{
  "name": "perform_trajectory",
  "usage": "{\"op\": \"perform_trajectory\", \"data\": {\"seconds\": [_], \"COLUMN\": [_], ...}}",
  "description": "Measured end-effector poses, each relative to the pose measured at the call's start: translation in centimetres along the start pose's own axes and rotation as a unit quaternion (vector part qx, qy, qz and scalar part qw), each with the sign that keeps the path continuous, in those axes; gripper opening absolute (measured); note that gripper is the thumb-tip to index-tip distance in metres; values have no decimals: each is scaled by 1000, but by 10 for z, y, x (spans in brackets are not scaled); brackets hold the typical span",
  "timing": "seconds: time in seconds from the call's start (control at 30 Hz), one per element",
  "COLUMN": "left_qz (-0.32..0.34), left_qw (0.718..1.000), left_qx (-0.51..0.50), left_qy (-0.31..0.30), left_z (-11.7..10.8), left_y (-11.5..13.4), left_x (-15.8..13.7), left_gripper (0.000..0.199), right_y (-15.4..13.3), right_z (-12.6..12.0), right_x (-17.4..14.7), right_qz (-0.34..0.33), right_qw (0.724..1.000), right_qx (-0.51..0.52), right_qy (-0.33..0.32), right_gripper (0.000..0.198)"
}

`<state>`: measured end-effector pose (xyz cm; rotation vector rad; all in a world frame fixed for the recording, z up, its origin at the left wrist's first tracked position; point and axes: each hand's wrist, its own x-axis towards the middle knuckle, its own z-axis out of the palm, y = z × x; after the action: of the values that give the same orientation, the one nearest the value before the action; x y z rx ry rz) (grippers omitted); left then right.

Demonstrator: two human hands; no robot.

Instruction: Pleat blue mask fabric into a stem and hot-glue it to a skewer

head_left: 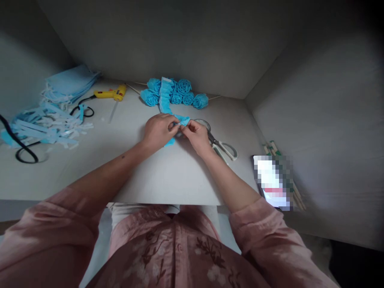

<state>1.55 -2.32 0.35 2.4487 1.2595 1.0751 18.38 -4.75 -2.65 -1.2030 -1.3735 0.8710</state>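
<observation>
A long pleated strip of light blue fabric [165, 98] runs from the far side of the table down to my hands. My left hand [159, 130] is closed, its thumb and fingers pinching the strip's near part. Close beside it, my right hand [196, 134] also pinches the blue fabric between thumb and fingertips. A small blue end shows below my left hand. Just right of my right hand lie scissors [222, 146] with pale handles, their blades partly hidden. Behind the hands, several rolled blue fabric roses [184, 86] lie in a cluster, some on thin sticks.
At left are a stack of blue face masks [69, 84], a pile of cut strips [51, 124], a yellow glue gun [112, 93] and a black cord [22, 150]. A blurred phone [270, 180] and several sticks [297, 196] lie at right. Grey walls enclose the table [168, 182].
</observation>
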Motion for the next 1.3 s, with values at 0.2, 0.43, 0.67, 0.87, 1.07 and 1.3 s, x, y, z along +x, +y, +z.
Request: {"op": "perform_trajectory", "data": {"seconds": [0.2,0.43,0.67,0.87,1.07,1.3], "left_qz": [-1,10,20,16,-34,15], "left_qw": [1000,1000,1000,1000,995,999], "left_qx": [7,-8,22,8,-88,-32], "left_qy": [-4,-7,-2,2,7,7], "left_z": [0,1,0,1,3,-1], "left_y": [2,-3,-1,-4,-7,-6], "left_x": [-1,0,-1,0,2,2], "left_gripper": [19,19,20,21,23,14], "right_y": [-2,-2,-1,-2,-1,1], "right_z": [-1,-1,-1,0,0,0], "right_x": [-1,-1,-1,0,0,1], "right_qz": [-23,-22,-24,-25,-10,-7], "right_qw": [999,999,999,999,1000,1000], "right_qx": [-23,-27,-30,-29,-24,-16], "right_qy": [-1,2,2,4,4,14], "right_gripper": [26,26,28,24,28,24]}}
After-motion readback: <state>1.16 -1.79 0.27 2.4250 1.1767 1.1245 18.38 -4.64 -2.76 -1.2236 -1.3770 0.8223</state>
